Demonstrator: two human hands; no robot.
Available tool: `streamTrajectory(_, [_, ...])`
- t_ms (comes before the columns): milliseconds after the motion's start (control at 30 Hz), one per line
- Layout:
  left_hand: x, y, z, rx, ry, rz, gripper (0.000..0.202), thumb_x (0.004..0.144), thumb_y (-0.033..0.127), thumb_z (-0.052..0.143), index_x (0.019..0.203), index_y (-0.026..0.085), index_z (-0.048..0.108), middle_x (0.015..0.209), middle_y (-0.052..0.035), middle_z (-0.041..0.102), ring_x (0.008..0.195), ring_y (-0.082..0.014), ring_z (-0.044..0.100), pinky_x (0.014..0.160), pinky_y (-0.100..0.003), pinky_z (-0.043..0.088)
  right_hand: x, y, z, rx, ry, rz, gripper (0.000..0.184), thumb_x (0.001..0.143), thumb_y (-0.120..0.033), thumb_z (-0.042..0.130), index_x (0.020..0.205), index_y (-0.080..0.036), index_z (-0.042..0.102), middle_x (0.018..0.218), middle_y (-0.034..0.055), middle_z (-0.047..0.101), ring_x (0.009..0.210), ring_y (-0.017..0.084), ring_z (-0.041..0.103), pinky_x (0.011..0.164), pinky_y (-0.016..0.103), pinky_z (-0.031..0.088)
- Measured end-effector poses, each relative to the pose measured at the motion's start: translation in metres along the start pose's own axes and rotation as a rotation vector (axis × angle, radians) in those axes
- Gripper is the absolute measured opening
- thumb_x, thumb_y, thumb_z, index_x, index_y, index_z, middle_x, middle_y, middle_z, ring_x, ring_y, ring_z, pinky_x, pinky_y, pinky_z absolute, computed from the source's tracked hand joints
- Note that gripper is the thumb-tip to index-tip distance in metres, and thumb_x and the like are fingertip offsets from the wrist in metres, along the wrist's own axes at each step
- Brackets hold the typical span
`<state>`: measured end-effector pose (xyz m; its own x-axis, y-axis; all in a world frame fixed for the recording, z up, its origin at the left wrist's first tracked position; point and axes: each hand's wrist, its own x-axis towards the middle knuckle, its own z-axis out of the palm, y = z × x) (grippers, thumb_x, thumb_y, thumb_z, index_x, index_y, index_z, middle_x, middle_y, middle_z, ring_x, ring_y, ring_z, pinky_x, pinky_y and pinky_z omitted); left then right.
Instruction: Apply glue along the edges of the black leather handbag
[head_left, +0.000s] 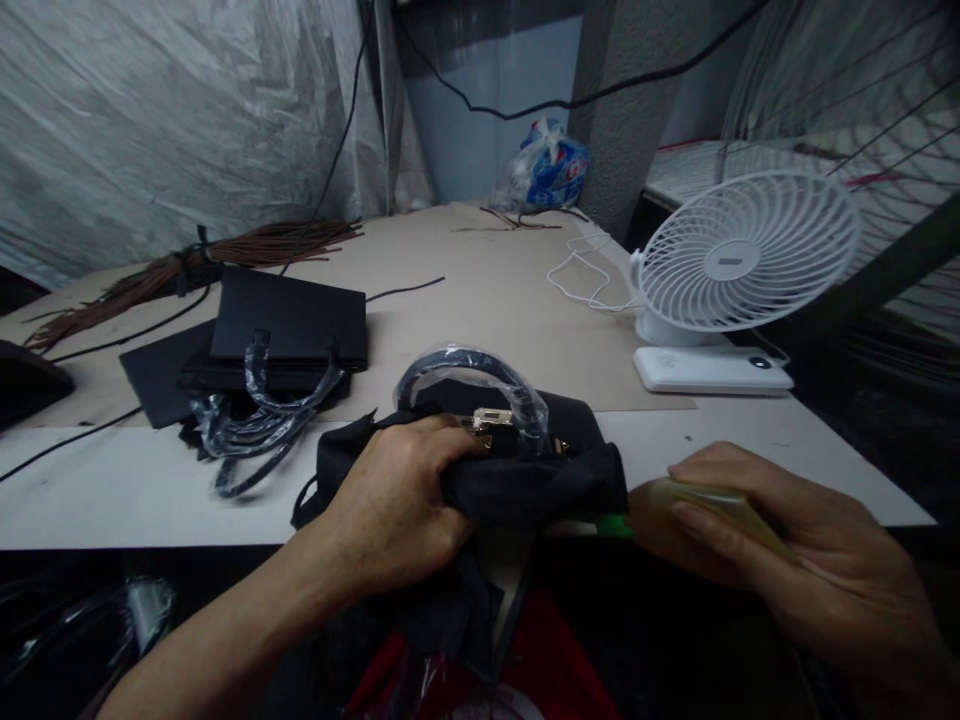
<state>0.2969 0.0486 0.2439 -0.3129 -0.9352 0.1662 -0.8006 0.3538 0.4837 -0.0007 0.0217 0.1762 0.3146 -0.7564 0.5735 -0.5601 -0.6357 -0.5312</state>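
Note:
My left hand (397, 505) is closed around the top edge of a black handbag (525, 470) at the near edge of the white table (135, 490). The bag has a gold clasp (491, 420) and a plastic-wrapped handle (480, 375) arching above it. My right hand (757, 545) is closed on a yellowish translucent tool (720, 510) with a green tip (613, 525), which touches the bag's right end.
Black bags with plastic-wrapped handles (270, 360) lie at the middle left. A bundle of brown strips (210, 260) lies at the back left. A white desk fan (739, 260) stands at the right, its cable (585, 270) beside it. A plastic bag (547, 170) sits at the back.

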Motion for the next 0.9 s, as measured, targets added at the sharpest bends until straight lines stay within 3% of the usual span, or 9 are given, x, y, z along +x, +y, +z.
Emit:
streamTrajectory(267, [0.000,0.000,0.000,-0.004,0.015,0.006,0.033,0.064,0.002,0.061,0.089,0.020,0.074,0.091,-0.0004,0.074,0.086,-0.0183,0.070,0.073,-0.031,0.055,-0.004,0.002,0.003,-0.092,0.015,-0.051,0.024,0.097,-0.050,0.056,0.092,-0.030,0.068,0.080,-0.0068,0.071,0.066,0.010,0.068,0.057,0.018,0.053])
streamTrajectory(467, [-0.001,0.000,0.000,0.005,-0.003,-0.012,0.031,0.066,0.006,0.062,0.090,0.021,0.074,0.094,-0.0007,0.075,0.089,-0.0202,0.071,0.076,-0.034,0.057,-0.007,0.002,0.003,-0.224,0.101,0.008,0.032,0.097,-0.058,0.053,0.095,-0.028,0.066,0.083,-0.0051,0.070,0.067,0.011,0.067,0.060,0.024,0.052])
streamTrajectory(633, [0.001,0.001,0.001,0.007,0.010,0.003,0.028,0.067,0.005,0.063,0.087,0.021,0.073,0.092,-0.0009,0.075,0.084,-0.0185,0.070,0.071,-0.032,0.055,-0.012,0.010,0.004,-0.220,0.087,0.006,0.032,0.097,-0.057,0.054,0.098,-0.027,0.065,0.086,-0.0048,0.070,0.068,0.012,0.066,0.060,0.026,0.051])
streamTrajectory(767, [0.001,0.000,0.001,0.015,0.012,0.013,0.028,0.067,0.006,0.064,0.089,0.021,0.073,0.091,-0.0013,0.074,0.083,-0.0185,0.070,0.071,-0.032,0.055,-0.020,0.014,0.004,-0.264,0.163,0.096,0.036,0.093,-0.061,0.057,0.103,-0.028,0.066,0.094,-0.0020,0.071,0.076,0.016,0.068,0.065,0.030,0.052])
streamTrajectory(900, [0.000,0.000,0.000,0.025,0.008,0.001,0.028,0.067,0.006,0.062,0.088,0.021,0.073,0.091,-0.0010,0.074,0.084,-0.0189,0.070,0.072,-0.033,0.055,-0.016,0.008,0.006,-0.194,0.121,0.065,0.035,0.094,-0.061,0.055,0.096,-0.028,0.066,0.087,-0.0034,0.071,0.071,0.014,0.067,0.064,0.026,0.055])
